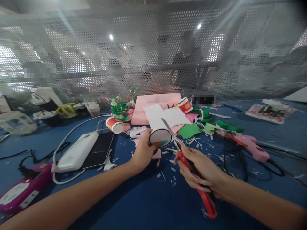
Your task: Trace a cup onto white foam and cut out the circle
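My left hand (143, 149) is closed round a paper cup (160, 137) held on its side, its white mouth facing me. My right hand (200, 169) grips red-handled scissors (189, 163), and the blades (169, 129) are parted at the cup's right rim. Both hands hover over a blue table (153, 204) littered with small white paper scraps. Just beyond the cup lie white paper (165, 116) and pink sheets (153, 103).
A white power bank (78, 151) and a dark phone (99, 149) with cables lie at left, with a purple power strip (21, 190) near the front left. A pink glue gun (251, 147), green paper pieces (190, 130), two other red cups and a perforated screen (153, 57) stand beyond.
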Available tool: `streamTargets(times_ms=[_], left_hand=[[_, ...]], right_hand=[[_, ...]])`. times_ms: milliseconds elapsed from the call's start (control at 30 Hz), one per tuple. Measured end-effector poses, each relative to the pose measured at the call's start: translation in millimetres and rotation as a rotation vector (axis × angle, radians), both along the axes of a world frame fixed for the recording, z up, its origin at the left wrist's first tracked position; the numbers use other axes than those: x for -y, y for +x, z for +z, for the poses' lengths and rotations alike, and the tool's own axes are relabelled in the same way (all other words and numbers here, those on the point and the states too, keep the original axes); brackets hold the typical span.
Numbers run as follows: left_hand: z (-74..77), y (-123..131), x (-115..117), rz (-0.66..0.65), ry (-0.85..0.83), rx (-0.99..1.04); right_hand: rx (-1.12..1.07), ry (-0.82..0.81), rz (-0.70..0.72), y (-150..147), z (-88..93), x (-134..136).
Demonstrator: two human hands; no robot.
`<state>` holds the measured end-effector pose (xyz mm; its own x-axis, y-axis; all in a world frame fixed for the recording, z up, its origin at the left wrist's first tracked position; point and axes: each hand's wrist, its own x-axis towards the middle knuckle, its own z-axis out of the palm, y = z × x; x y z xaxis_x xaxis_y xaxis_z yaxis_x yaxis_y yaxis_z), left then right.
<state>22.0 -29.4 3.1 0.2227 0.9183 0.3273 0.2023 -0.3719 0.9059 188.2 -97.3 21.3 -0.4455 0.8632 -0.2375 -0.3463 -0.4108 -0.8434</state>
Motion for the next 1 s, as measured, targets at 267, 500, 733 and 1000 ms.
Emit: streamTargets(times_ms=[267,500,733,1000], left_hand=[[2.0,-0.7,3.7,0.062,0.061,-0.129],[0.9,-1.9,3.5,0.043,0.079,-0.167],[0.6,-2.2,4.3,0.014,0.123,-0.214],[-3.7,-3.8,6.9,0.057,0.172,-0.32]], right_hand=[[-0.005,0.016,-0.001,2.8,-3.6,0.8],[-0.064,0.04,0.05,4.3,-5.2,-3.0],[-0.132,0.023,0.105,7.9,-6.5,-4.9],[-0.079,0.052,0.077,4.3,0.5,-3.8]])
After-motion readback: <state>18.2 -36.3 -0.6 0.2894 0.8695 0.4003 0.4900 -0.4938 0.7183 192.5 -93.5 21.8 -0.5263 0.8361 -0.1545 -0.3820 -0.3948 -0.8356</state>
